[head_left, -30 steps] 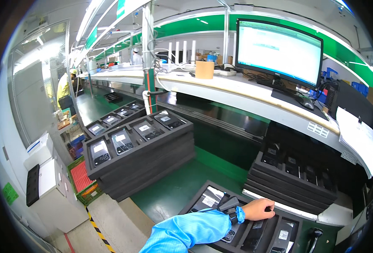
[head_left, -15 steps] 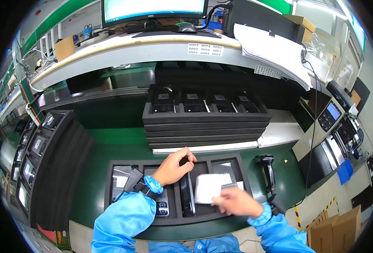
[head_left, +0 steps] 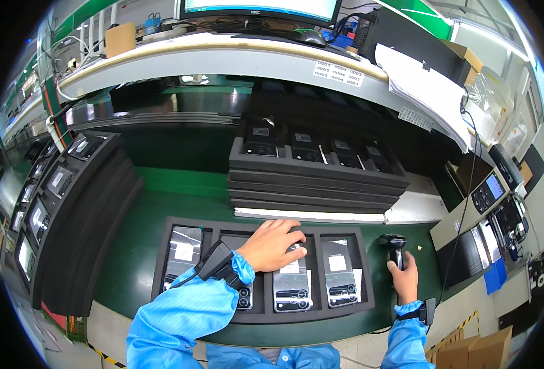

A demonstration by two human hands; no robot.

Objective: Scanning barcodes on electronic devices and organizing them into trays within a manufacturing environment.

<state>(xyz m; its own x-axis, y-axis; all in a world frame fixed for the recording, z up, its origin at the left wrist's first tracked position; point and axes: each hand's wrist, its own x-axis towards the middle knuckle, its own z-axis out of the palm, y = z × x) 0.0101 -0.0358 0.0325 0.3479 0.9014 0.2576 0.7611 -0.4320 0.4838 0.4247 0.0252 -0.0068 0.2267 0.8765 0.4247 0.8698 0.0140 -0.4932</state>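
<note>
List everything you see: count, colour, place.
Near tray: 1, black, on green table
Phones: 4, dark, in near tray
Back tray stack: 1, black, behind near tray
Left trays: several, black, table's left
Barcode scanner: 1, black, beside near tray
Monitor: 1, black, on shelf
Papers: several, white, shelf's right
Machine: 1, beige, far right
Cardboard box: 1, brown, lower right
Left hand: 1, blue sleeve, over near tray
Right hand: 1, blue sleeve, on barcode scanner

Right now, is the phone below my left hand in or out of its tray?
In: the phone lies inside the black foam tray, between two dividers.
</note>
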